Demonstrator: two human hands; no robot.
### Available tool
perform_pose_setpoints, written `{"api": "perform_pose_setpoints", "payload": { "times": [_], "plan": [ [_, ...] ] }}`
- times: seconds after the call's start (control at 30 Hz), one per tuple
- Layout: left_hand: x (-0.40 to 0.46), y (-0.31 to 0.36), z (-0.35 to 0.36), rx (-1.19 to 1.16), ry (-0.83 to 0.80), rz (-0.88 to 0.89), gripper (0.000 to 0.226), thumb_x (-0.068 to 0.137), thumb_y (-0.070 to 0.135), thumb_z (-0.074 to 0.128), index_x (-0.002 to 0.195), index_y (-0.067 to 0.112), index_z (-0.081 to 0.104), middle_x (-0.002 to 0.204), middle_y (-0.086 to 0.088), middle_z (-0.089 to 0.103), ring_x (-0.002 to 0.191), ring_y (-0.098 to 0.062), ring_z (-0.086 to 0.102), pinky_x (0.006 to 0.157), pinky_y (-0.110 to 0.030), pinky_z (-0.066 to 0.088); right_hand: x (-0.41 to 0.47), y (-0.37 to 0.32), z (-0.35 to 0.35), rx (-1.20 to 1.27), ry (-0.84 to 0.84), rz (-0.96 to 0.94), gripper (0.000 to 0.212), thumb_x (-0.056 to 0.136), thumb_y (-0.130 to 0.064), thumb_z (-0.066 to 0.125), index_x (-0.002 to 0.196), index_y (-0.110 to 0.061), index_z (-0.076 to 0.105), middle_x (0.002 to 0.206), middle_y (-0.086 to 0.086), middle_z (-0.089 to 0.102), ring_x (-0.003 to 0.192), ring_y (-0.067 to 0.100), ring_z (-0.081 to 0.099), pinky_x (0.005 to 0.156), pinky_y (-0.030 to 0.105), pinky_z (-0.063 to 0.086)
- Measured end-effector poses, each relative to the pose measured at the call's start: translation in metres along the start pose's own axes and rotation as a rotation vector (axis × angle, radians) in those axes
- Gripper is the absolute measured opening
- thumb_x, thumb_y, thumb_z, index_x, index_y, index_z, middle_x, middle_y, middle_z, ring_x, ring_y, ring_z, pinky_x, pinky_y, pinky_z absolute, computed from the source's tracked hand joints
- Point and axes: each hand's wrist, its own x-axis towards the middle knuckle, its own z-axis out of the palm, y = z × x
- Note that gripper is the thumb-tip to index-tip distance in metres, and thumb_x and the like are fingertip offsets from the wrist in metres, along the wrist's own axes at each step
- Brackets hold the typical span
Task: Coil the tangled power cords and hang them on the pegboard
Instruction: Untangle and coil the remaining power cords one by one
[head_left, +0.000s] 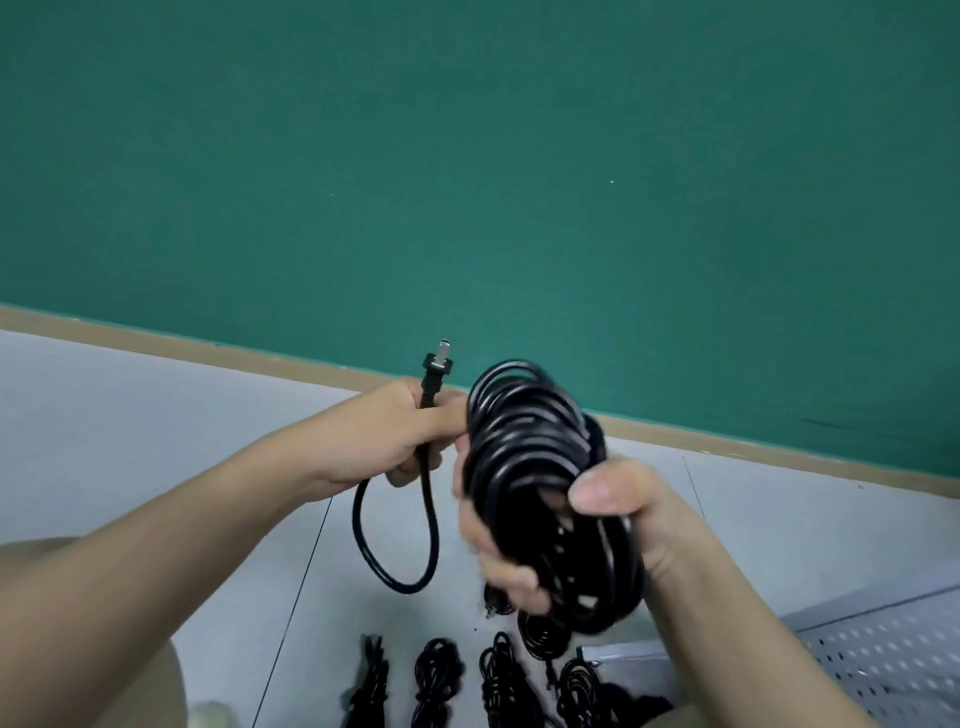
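Now the right hand (561, 525) clasps the coiled black power cord (540, 467) in mid-air above the floor (156, 415), while the left hand (410, 431) pinches its plug end (434, 374). Should that clasp ease, the loops would likely spring apart and re-tangle.

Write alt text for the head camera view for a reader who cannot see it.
A person's right hand grips a coiled black power cord while the left hand holds its plug end upright, a slack loop hanging below. On the grey floor beneath lie several bundled black cords beside a perforated white pegboard, with a green wall behind.
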Motion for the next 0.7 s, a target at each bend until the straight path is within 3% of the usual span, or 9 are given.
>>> {"api": "perform_pose_setpoints", "payload": {
  "times": [0.07,0.33,0.43,0.53,0.6,0.7],
  "plan": [
    [-0.003,-0.003,0.004,0.025,0.023,-0.009,0.046,0.103,0.04,0.06,0.061,0.022,0.054,0.066,-0.01,0.03,0.053,-0.016,0.027,0.05,-0.029,0.02,-0.01,-0.01,-0.011,0.022,0.06,-0.033,0.064,0.077,-0.04,0.079,0.122,-0.006,0.05,0.092,0.008,0.047,0.074,0.015,0.056,0.063,0.026,0.047],
    [-0.017,-0.017,-0.003,0.46,0.223,-0.003,0.042,0.103,0.049,0.048,0.078,0.02,0.064,0.055,0.007,0.03,0.05,-0.012,0.029,0.049,-0.024,0.025,-0.028,-0.019,-0.04,0.128,0.424,-0.016,0.07,0.06,-0.04,0.087,0.11,-0.001,0.058,0.081,0.009,0.059,0.065,0.022,0.057,0.055,0.029,0.05],
    [-0.018,-0.016,-0.008,0.504,0.182,-0.038,0.042,0.103,0.05,0.049,0.077,0.021,0.064,0.055,0.007,0.031,0.049,-0.014,0.03,0.05,-0.027,0.027,-0.02,-0.014,-0.042,0.133,0.551,-0.032,0.066,0.053,-0.039,0.09,0.1,-0.002,0.062,0.081,0.013,0.061,0.063,0.025,0.057,0.054,0.031,0.049],
    [-0.024,-0.019,0.002,0.715,0.113,-0.016,0.029,0.105,0.038,0.052,0.079,0.028,0.061,0.053,0.011,0.048,0.045,-0.01,0.041,0.05,-0.024,0.037,-0.005,-0.008,-0.043,0.043,0.821,0.012,0.075,0.045,-0.037,0.091,0.105,-0.001,0.064,0.087,0.019,0.063,0.065,0.032,0.061,0.06,0.035,0.05],
    [-0.026,-0.016,0.011,0.977,0.039,0.006,0.017,0.103,0.029,0.05,0.087,0.029,0.055,0.066,0.011,0.057,0.058,-0.012,0.053,0.062,-0.029,0.046,0.003,-0.004,-0.044,-0.059,1.011,-0.011,0.066,0.05,-0.036,0.085,0.102,-0.005,0.062,0.082,0.017,0.065,0.07,0.035,0.063,0.071,0.043,0.048],
    [-0.027,-0.005,0.01,1.187,0.017,0.053,0.014,0.101,0.024,0.046,0.089,0.032,0.046,0.073,0.008,0.052,0.075,-0.023,0.052,0.067,-0.035,0.039,0.01,-0.003,-0.045,-0.238,1.144,-0.124,0.048,0.057,-0.032,0.079,0.094,-0.012,0.057,0.074,0.01,0.065,0.071,0.032,0.062,0.081,0.056,0.052]
  ]
}}
